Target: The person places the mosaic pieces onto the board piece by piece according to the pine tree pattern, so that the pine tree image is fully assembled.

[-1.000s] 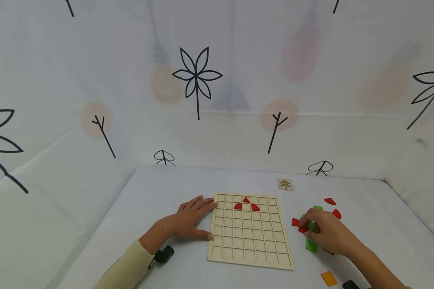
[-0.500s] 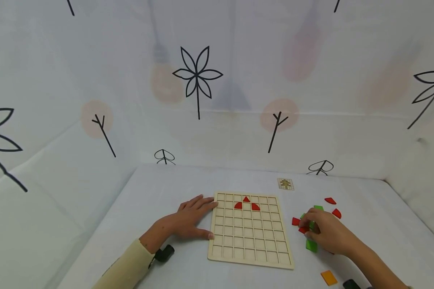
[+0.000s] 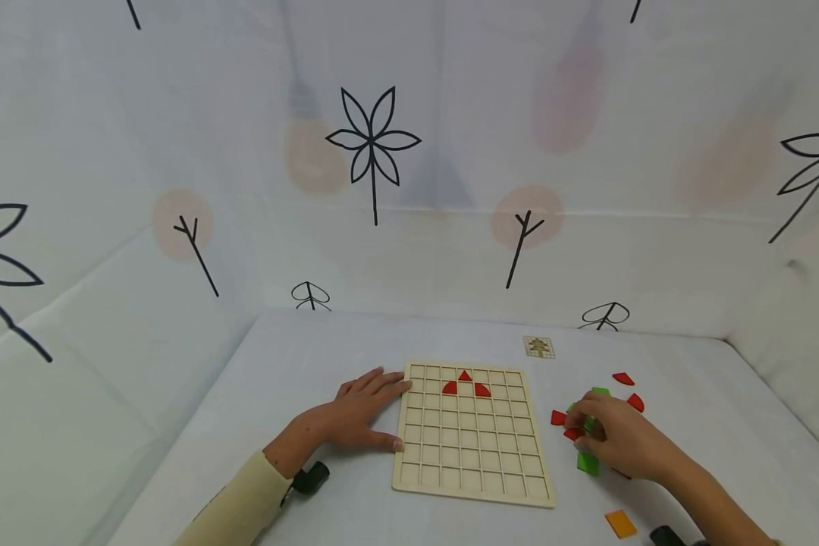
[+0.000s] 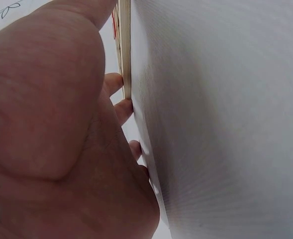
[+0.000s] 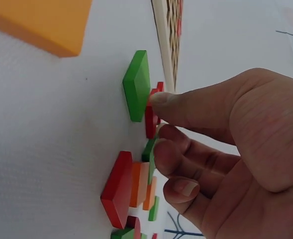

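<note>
My left hand [image 3: 365, 413] lies with fingers spread along the left edge of a pale wooden grid board [image 3: 474, 470], its thumb and fingertips touching the rim. Near the board's top sit a red triangle [image 3: 465, 376] and two red rounded pieces [image 3: 481, 390]. To the right, my right hand [image 3: 617, 436] reaches down over a loose pile with thumb and fingers bent. A red piece [image 5: 150, 119] is right at its thumb and index tips; whether they pinch it or only hover around it cannot be told. Beside it stands a green block [image 5: 137, 85].
An orange square [image 3: 621, 524] lies nearer me on the white table [image 3: 327, 341]. Further red pieces [image 3: 623, 378] lie beyond the right hand. Behind the board is a small card with a tree pattern [image 3: 539, 347]. Printed white fabric walls enclose the table.
</note>
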Demonstrator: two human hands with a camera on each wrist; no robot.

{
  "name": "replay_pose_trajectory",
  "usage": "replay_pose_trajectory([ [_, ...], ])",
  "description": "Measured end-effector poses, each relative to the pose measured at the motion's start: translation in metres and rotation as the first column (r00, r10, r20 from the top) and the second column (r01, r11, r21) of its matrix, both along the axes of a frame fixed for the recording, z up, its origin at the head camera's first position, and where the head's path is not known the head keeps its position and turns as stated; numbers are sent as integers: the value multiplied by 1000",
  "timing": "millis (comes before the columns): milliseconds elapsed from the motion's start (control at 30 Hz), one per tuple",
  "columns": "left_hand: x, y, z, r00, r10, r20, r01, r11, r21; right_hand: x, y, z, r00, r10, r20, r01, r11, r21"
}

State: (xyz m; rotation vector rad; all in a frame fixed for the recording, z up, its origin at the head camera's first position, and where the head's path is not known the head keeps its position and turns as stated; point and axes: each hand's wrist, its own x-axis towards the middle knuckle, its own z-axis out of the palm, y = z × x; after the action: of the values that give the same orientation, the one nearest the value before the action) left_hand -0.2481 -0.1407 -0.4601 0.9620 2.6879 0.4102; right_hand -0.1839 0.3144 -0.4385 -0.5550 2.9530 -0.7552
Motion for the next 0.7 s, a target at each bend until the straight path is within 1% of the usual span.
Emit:
replay_pose_trajectory([
  [133, -1, 0, -2, 1000, 2, -4, -2, 1000, -2, -2, 4, 1, 999, -31, -35, 32, 999, 19],
  [233, -1, 0, -2, 1000, 4, -5, -4, 1000, -5, -3, 5, 1, 994, -68, -82, 73, 996, 59],
  [333, -1, 0, -2, 1000, 7, -4, -7, 1000, -6, -4, 6, -1, 991, -91, -97, 100, 991, 91],
  [533, 1, 1, 0, 1000, 2, 0, -2, 1000, 6, -5, 5, -2, 987, -129, -94, 140, 983, 121],
  [700, 1, 1, 3, 1000, -2, 3, 2, 1000, 19, -8, 4, -2, 985, -164, -47, 168, 978, 122],
])
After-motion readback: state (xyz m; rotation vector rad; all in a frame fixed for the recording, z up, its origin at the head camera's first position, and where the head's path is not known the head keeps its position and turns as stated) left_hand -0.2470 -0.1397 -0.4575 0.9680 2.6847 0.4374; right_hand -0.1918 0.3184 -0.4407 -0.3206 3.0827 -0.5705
